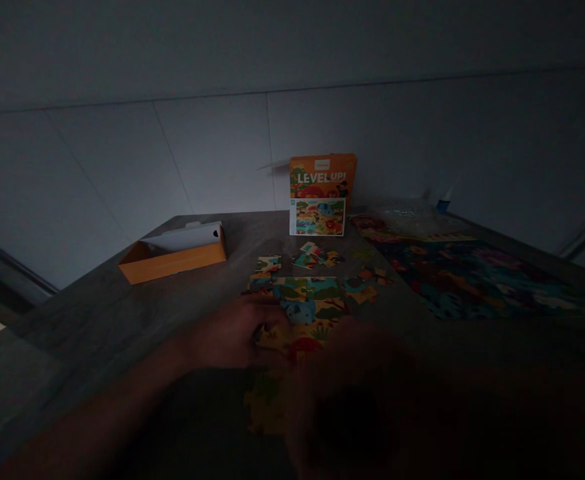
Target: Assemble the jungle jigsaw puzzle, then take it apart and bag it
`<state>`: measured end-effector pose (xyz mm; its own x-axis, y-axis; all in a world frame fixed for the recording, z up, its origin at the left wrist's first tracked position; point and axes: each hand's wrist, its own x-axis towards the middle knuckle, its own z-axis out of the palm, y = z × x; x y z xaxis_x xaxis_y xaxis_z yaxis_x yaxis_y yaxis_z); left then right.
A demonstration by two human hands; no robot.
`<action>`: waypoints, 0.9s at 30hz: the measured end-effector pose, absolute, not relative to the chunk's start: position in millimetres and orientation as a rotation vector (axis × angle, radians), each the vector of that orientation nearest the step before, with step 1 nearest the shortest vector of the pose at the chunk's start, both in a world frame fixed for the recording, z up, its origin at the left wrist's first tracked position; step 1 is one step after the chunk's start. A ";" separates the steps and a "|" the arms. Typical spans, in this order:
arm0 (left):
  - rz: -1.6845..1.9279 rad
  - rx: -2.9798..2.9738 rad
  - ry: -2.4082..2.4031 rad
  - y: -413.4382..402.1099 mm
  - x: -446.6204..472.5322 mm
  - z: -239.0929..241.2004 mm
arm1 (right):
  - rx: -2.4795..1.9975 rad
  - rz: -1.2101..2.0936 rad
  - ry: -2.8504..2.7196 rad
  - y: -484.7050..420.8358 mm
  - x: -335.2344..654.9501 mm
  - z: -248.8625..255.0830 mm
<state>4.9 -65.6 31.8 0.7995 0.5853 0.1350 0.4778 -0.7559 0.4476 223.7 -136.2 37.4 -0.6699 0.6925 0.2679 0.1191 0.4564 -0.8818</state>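
Observation:
The scene is very dim. My left hand (240, 337) rests on the grey table (122, 320), fingers curled at the left edge of a partly assembled colourful jigsaw puzzle (307, 303); whether it grips a piece is unclear. My right hand (357, 400) is a dark blurred shape low in front of the puzzle, and its fingers cannot be made out. Loose puzzle pieces (315, 255) lie just beyond the assembled part.
An orange puzzle box lid (322, 193) reading "LEVEL UP!" stands upright at the table's far edge. An open orange box tray (175, 257) sits at the left. A larger finished puzzle (477, 280) covers the right side. Grey tiled wall behind.

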 end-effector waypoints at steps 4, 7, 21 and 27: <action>0.622 2.486 0.756 -66.5 9.6 25.1 | -0.778 1.086 -2.094 -83.5 206.3 16.0; 0.669 2.433 0.750 -62.8 10.1 16.8 | -0.906 1.051 -2.116 -63.4 203.7 -6.3; 0.755 2.363 0.694 -65.6 12.1 19.7 | -0.986 0.813 -2.014 -62.2 205.9 -16.5; 0.752 2.345 0.691 -66.5 12.1 20.5 | -0.968 0.702 -2.010 -61.0 208.0 -23.8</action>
<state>12.1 -66.5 20.5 0.7075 0.6164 0.3457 0.2921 -0.7005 0.6512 208.0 -61.0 -23.8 -0.4039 0.8188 0.4079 0.3871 0.5570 -0.7348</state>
